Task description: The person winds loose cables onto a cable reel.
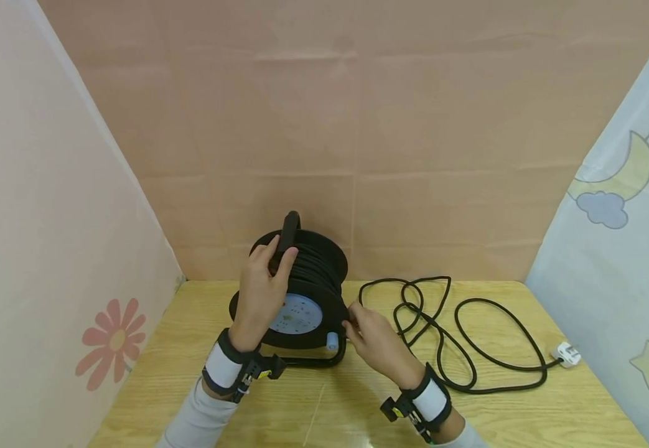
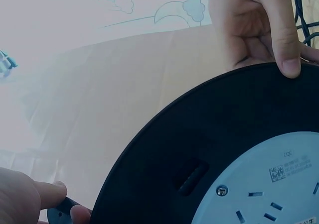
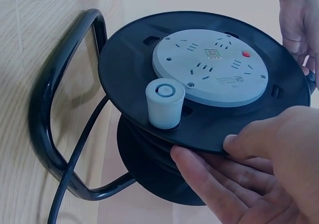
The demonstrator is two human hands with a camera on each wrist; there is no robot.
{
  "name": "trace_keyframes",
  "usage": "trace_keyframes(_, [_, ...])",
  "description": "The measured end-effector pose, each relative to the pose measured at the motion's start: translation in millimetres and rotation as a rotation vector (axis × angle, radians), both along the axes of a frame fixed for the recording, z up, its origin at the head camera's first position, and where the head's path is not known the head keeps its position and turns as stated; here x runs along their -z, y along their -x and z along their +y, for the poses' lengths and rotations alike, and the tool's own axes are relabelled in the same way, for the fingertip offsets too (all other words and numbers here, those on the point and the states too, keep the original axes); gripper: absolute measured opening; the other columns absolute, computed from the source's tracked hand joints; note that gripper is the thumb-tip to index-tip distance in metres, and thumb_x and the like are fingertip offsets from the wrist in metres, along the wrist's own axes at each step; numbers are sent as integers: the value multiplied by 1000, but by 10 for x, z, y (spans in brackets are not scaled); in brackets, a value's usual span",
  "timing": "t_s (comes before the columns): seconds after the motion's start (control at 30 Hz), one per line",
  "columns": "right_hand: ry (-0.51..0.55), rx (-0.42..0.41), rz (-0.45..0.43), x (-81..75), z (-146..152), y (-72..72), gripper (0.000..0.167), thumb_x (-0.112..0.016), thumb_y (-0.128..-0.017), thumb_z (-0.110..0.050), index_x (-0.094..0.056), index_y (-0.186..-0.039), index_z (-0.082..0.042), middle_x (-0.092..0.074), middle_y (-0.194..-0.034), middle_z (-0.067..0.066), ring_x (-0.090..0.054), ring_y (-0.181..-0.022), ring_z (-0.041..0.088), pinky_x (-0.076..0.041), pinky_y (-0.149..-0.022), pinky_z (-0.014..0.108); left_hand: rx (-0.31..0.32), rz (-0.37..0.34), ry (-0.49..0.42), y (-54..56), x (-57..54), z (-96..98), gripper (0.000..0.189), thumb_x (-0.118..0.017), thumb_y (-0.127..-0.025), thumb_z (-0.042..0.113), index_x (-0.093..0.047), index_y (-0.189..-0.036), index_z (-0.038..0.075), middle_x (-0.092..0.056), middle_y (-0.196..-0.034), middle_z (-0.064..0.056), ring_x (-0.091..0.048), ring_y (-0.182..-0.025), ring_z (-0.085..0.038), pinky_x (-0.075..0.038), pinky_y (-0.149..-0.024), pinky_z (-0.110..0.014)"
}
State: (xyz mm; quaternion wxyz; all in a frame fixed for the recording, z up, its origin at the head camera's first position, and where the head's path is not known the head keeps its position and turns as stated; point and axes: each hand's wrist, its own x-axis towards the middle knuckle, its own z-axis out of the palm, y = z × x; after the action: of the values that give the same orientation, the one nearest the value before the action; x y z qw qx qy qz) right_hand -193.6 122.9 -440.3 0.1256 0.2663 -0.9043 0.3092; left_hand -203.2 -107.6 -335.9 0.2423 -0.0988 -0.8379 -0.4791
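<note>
A black cable reel (image 1: 318, 267) stands on the table, dark cable wound between its two round discs. The front disc (image 3: 129, 59) bears a pale blue socket panel (image 3: 212, 67) and a light blue knob (image 3: 165, 104). At the top, my left hand (image 1: 259, 292) grips the reel's black handle (image 1: 289, 231) between thumb and fingers. My right hand (image 1: 379, 342) pinches the right edge of the front disc: its thumb lies on the outer face, its fingers tuck in behind the rim. Below, a bent black tube stand (image 3: 42, 99) supports the reel.
Loose black cable (image 1: 442, 330) lies in loops over the right side of the wooden table (image 1: 313, 417). It ends in a white plug (image 1: 567, 354) near the right edge. A brown paper wall (image 1: 352, 137) rises behind, with patterned panels on both sides.
</note>
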Motion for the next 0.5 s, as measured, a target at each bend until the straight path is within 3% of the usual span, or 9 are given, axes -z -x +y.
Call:
trace_keyframes(0.23, [13,19,-31,10,19,-17,12,-69,-102,-4,-59,-101,-10,-72,-94,3,-74,-87,17,-58,-70,22,19,-20,-14,-31,-16,25,55,-64,-109,28,-52,-153,-3,-62,-110,-19,-56,-65,-19,-45,-52,-23])
trace_keyframes(0.5, [17,18,-26,27,29,-32,13,-70,-102,-3,-59,-101,-11,-72,-95,3,-75,-87,17,-59,-71,21,20,-30,-7,-50,-15,32,56,-64,-109,28,-51,-153,-3,-63,-114,-20,-57,-69,-20,-45,-53,-23])
